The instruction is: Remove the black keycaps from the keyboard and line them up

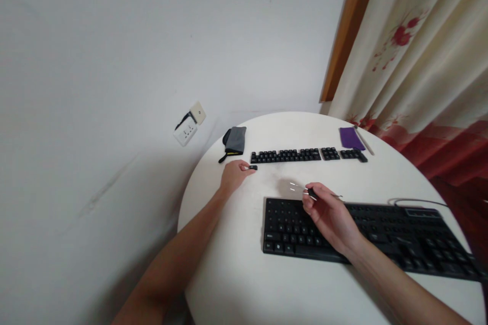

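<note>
My left hand (233,174) is at the left of the round white table, thumb and fingers closed on a small black keycap (253,167). This keycap is at the tabletop, just in front of the left end of a long row of loose black keycaps (285,156). My right hand (330,213) is held over the black keyboard (305,251), its fingers closed round the dark handle of a wire keycap puller (312,193). Two thin wire prongs point left from it, past the keyboard's back edge. The hand and forearm hide part of the keyboard's middle.
Behind the keycap row, a grey cloth pouch (237,139) lies at the left. A purple cloth (349,138) and a thin stick-like tool (365,140) lie at the right. A cable (414,200) runs behind the keyboard. A wall and curtain (419,71) border the table.
</note>
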### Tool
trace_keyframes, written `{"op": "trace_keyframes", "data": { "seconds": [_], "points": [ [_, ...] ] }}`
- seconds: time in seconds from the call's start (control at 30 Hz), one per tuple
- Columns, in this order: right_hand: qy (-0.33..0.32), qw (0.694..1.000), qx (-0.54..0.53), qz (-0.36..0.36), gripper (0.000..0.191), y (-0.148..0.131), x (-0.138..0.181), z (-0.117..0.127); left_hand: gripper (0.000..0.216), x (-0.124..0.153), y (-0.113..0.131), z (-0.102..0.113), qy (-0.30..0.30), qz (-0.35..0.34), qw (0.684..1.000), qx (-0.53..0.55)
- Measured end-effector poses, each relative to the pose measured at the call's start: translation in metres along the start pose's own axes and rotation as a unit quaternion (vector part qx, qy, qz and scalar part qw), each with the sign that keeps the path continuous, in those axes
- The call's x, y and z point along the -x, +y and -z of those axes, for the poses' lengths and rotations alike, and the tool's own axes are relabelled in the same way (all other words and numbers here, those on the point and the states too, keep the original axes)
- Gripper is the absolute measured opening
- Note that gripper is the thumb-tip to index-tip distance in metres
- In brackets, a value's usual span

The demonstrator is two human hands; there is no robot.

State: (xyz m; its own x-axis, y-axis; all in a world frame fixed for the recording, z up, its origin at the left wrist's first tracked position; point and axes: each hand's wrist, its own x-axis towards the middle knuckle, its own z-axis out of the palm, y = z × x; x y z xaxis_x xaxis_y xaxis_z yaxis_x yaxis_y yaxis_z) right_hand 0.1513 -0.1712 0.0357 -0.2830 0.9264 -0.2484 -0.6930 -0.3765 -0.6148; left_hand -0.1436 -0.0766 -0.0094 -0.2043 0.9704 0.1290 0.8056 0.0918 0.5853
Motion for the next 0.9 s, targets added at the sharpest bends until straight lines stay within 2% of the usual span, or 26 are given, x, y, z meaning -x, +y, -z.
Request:
{"op": "trace_keyframes", "data": {
  "seconds": [0.47, 0.9],
  "points": [
    [0.005, 1.0, 0.008, -0.008, 0.018, 0.0001, 0.0036, -0.0049, 0.032, -0.0033, 0.0, -0.0018, -0.001, 0.045, 0.999, -0.017],
    [-0.012, 1.0, 0.003, -0.011, 0.016, 0.0021, 0.0041, -0.0032, 0.028, -0.0015, 0.0087, 0.0006, 0.002, 0.062, 0.998, -0.025]
  ]
}}
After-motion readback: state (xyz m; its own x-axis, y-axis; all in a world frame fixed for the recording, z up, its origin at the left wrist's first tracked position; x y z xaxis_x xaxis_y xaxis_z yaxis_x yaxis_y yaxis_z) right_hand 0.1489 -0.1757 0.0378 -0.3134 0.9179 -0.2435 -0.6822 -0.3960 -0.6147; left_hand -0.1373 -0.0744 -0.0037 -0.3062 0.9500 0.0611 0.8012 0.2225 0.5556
